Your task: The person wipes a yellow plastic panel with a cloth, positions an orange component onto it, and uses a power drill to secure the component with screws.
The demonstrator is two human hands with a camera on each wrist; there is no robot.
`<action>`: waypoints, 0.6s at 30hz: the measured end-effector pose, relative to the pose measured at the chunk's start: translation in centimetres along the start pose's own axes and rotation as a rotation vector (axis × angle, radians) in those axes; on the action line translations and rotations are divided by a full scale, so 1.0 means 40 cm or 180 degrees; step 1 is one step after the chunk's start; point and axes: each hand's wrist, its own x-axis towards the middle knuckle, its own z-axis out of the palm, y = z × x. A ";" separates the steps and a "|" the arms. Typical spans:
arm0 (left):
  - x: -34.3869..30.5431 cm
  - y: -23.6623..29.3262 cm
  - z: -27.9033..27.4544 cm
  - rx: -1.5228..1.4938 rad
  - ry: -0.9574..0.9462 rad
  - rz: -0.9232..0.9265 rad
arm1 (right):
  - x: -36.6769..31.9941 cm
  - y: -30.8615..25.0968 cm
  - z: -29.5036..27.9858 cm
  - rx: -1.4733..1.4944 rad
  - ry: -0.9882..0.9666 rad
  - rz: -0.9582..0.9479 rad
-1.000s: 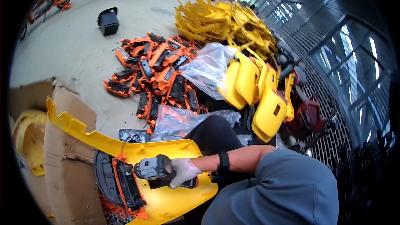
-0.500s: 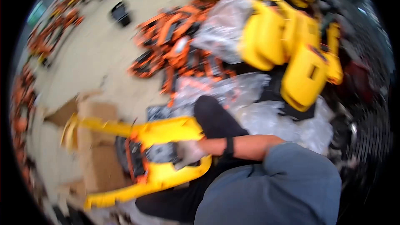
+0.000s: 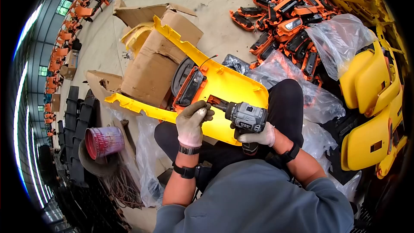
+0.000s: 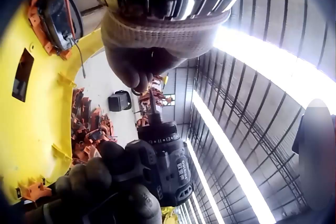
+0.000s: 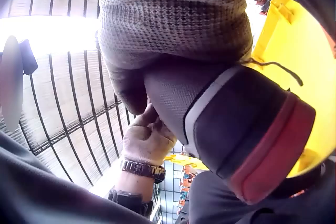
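A yellow plastic panel point(image 3: 224, 87) lies across the person's lap, with an orange and black light unit point(image 3: 189, 87) fixed to it. My right hand point(image 3: 258, 138), in a grey glove, grips a grey cordless drill point(image 3: 246, 117) by its handle above the panel. My left hand point(image 3: 192, 123), also gloved, pinches the drill's bit point(image 3: 214, 102) at its tip. In the left wrist view the left hand's fingers point(image 4: 137, 71) close on the bit above the drill point(image 4: 168, 163). The right wrist view shows the drill's battery base point(image 5: 247, 129) and the left hand point(image 5: 149, 140) beyond it.
A torn cardboard box point(image 3: 151, 64) stands beyond the panel. A red-stained bucket point(image 3: 103, 141) sits at the left by stacked black parts point(image 3: 77, 116). Orange light units point(image 3: 280, 17), plastic bags point(image 3: 340, 43) and more yellow panels point(image 3: 371, 86) crowd the right.
The head view has swung left and down. My left hand has come in and now pinches the drill's bit. The right hand still holds the drill over the panel.
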 end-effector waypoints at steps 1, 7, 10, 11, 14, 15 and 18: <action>0.004 -0.010 -0.007 -0.0048 -0.0007 -0.0058 | 0.000 0.003 -0.002 -0.0052 0.0017 -0.0040; 0.006 -0.030 -0.002 -0.0148 -0.0111 -0.0220 | 0.015 0.013 -0.012 -0.0668 -0.0212 0.0228; 0.003 -0.030 0.000 -0.0081 -0.0130 -0.0232 | 0.025 0.019 -0.016 -0.0964 -0.0266 0.0132; 0.004 -0.031 0.001 -0.0065 -0.0139 -0.0236 | 0.027 0.020 -0.018 -0.1032 -0.0262 0.0004; 0.008 -0.034 -0.001 -0.0075 -0.0127 -0.0225 | 0.030 0.022 -0.017 -0.0957 -0.0251 -0.0136; 0.008 -0.035 -0.001 -0.0074 -0.0118 -0.0218 | 0.029 0.023 -0.016 -0.0960 -0.0236 -0.0129; 0.006 -0.036 0.002 0.0002 -0.0085 -0.0183 | 0.029 0.024 -0.014 -0.0958 -0.0217 -0.0078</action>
